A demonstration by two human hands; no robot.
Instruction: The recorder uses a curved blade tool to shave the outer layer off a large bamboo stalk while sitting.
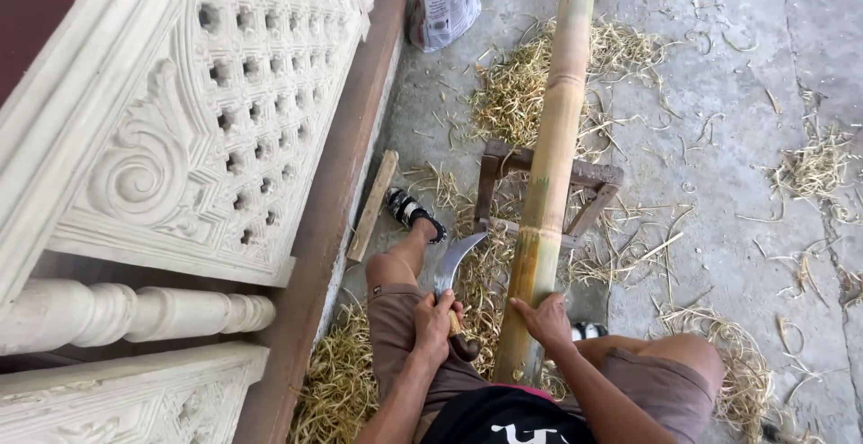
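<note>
A long green-yellow bamboo pole (556,129) runs away from me between my knees and rests on a small wooden stand (598,179). My left hand (435,320) grips the dark handle of a curved knife (457,260), whose blade points up and toward the pole. My right hand (545,318) lies flat on the pole's near end, fingers spread over it. I sit with bare knees apart, one sandalled foot (413,212) stretched forward on the left.
Bamboo shavings (512,93) litter the concrete floor around the stand and under my legs. A carved white balustrade (207,120) borders the left. A plastic bag (440,4) stands at the back, and a wood slat (372,206) lies beside my foot.
</note>
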